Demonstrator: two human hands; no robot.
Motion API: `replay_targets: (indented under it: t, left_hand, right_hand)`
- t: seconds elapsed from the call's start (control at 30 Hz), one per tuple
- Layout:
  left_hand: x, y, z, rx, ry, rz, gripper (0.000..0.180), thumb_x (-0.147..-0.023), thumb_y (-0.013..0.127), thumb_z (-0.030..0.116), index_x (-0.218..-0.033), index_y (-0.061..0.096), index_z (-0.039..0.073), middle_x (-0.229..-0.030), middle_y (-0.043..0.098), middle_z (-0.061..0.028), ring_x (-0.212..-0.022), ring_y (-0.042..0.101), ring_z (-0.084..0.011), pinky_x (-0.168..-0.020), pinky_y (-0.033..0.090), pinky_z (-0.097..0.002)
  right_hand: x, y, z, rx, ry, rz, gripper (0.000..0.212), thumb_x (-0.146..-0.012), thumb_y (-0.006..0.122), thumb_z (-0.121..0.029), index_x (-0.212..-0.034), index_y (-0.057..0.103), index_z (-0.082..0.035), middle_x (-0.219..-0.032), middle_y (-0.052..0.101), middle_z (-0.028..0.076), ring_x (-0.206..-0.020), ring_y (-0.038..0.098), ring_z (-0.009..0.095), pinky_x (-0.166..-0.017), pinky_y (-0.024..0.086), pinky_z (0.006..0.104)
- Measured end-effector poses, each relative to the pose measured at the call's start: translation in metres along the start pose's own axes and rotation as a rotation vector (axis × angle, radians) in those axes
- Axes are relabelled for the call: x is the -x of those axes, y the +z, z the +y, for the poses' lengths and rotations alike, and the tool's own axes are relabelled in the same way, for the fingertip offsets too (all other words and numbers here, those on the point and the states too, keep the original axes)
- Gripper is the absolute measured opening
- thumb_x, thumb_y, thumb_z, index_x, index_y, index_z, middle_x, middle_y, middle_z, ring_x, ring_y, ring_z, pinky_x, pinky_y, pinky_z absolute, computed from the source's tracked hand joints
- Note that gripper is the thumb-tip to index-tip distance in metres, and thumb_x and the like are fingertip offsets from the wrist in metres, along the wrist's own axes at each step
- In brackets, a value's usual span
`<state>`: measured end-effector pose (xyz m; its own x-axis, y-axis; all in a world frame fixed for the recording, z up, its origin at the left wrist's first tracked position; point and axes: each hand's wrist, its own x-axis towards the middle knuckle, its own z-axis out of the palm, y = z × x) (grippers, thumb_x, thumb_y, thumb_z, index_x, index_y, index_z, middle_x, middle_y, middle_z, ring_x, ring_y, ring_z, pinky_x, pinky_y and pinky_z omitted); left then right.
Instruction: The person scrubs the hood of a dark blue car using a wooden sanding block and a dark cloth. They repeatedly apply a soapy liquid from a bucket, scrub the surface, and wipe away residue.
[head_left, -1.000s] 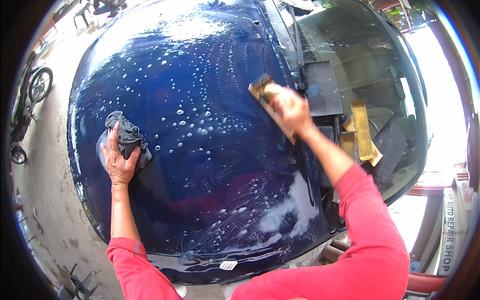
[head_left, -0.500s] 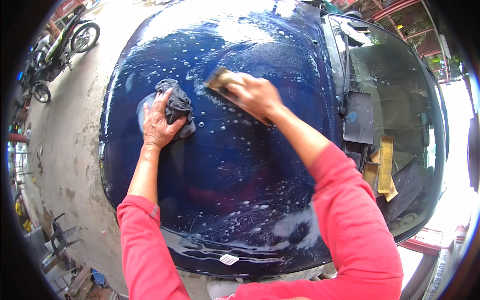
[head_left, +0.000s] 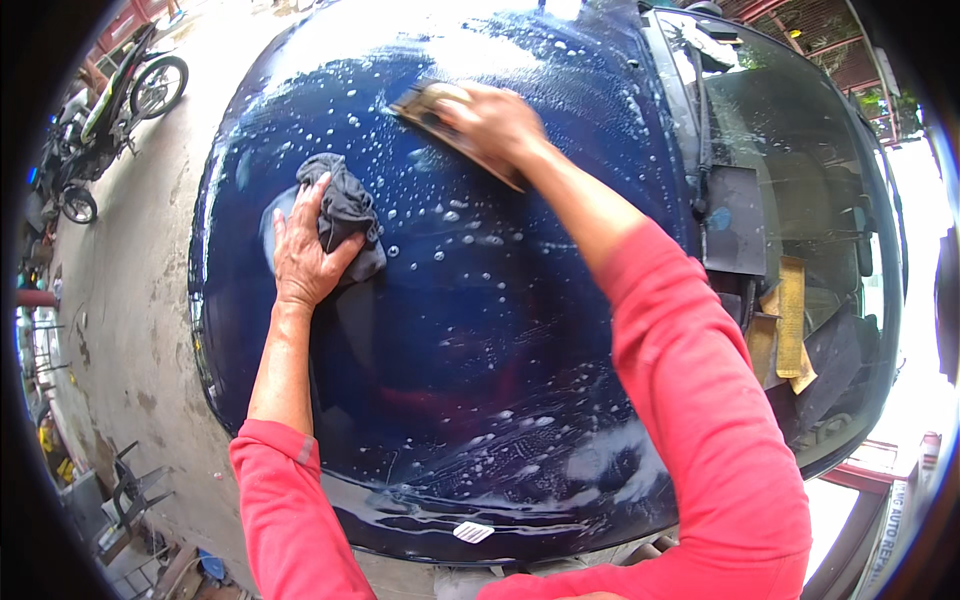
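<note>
In the frame's upper centre, the right hand (head_left: 495, 125) grips the block (head_left: 450, 138) on the wet hood (head_left: 450, 320); left of centre, the left hand (head_left: 305, 262) holds the cloth (head_left: 346, 200). Trapped grit could scratch the hood.

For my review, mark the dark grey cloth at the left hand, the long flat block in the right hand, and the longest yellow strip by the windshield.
Dark grey cloth (head_left: 350, 205): head view, on its bunched folds.
Long flat block (head_left: 413, 107): head view, uncovered far end.
Longest yellow strip (head_left: 790, 318): head view, mid-face.
</note>
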<state>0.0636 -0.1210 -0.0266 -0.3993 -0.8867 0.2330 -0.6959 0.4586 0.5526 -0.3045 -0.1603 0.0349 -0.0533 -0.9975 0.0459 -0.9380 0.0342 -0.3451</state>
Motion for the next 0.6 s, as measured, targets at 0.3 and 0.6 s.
replay_targets:
  t: [0.3, 0.6]
  left_hand:
    - [0.000, 0.007, 0.000, -0.050, -0.027, 0.022, 0.101, -0.082, 0.082, 0.054, -0.169, 0.042, 0.020, -0.169, 0.049, -0.0142, -0.162, 0.038, -0.0341, -0.132, 0.017, -0.0687]
    - [-0.004, -0.002, 0.007, 0.007, -0.003, 0.005, 0.099, -0.082, 0.083, 0.051, -0.167, 0.045, 0.017, -0.167, 0.051, -0.0143, -0.161, 0.040, -0.0357, -0.131, 0.017, -0.0684]
  right_hand:
    - [-0.001, -0.051, 0.116, 0.133, -0.008, 0.392, 0.042, -0.111, 0.047, -0.044, -0.125, 0.077, -0.017, -0.121, 0.079, 0.012, -0.104, 0.077, 0.034, -0.097, 0.061, 0.0472]
    - [0.022, -0.072, 0.090, 0.384, -0.166, 0.247, 0.044, -0.112, 0.046, -0.045, -0.130, 0.076, -0.018, -0.131, 0.077, 0.010, -0.118, 0.073, 0.033, -0.103, 0.059, 0.0445]
